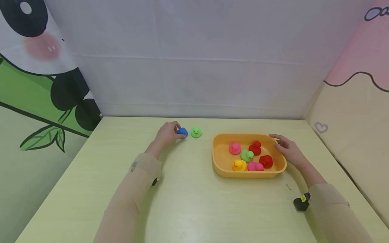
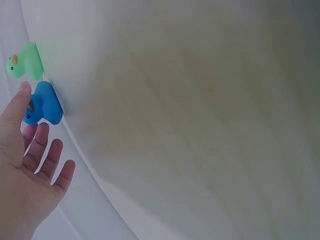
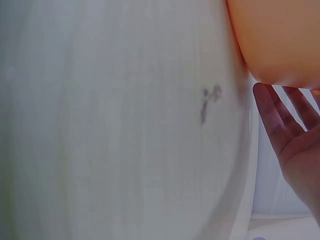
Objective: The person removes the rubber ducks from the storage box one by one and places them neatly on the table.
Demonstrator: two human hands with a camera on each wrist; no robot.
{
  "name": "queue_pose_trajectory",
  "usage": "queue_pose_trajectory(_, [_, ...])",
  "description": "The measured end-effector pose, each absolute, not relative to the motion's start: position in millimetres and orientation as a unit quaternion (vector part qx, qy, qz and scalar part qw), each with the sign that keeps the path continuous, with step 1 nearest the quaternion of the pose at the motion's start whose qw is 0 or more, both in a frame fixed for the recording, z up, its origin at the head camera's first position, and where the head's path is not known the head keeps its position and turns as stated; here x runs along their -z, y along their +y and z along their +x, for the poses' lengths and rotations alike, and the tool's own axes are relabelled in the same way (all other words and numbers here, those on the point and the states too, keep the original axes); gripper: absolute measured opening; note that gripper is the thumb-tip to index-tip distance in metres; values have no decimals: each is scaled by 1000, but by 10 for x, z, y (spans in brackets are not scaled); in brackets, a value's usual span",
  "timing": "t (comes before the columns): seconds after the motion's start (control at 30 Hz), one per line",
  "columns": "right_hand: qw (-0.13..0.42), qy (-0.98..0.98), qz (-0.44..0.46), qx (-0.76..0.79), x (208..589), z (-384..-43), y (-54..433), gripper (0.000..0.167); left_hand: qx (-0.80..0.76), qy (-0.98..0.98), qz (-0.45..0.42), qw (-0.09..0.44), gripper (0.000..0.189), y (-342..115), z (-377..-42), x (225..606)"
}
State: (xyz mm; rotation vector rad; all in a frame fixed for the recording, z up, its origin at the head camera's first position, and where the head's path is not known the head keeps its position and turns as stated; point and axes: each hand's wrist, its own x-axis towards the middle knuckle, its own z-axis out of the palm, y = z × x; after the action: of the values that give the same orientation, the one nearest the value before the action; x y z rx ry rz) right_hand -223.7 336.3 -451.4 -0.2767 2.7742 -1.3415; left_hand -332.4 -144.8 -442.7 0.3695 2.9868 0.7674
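My left hand (image 1: 167, 132) pinches a blue rubber duck (image 1: 182, 132) between thumb and fingers at the far part of the table. In the left wrist view, the thumb lies by the head of the blue duck, with the other fingers spread below it. Right beside it stands a light green duck (image 1: 196, 132). My right hand (image 1: 287, 147) rests at the right end of a yellow-orange tray (image 1: 220, 171), its fingers fairly straight along the wall in the right wrist view. Inside the tray sit pink ducks (image 1: 235, 148), red ducks (image 1: 266, 161), a green duck (image 1: 247, 155) and a yellow duck (image 1: 239, 165).
The pale wooden table (image 1: 188, 202) ends at a whitish cloth wall (image 1: 200, 84) behind the ducks. Printed panels flank it on the left (image 1: 45, 104) and right (image 1: 358, 125). Small dark marks (image 3: 205, 107) show on the tabletop near the tray.
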Motion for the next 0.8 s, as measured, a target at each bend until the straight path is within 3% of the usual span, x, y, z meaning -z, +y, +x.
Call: queue_pose_trajectory(0.8, [40, 896, -74, 436, 4410, -2173, 3323, 47, -289, 941, 176, -26, 48, -1415, -3109, 4192])
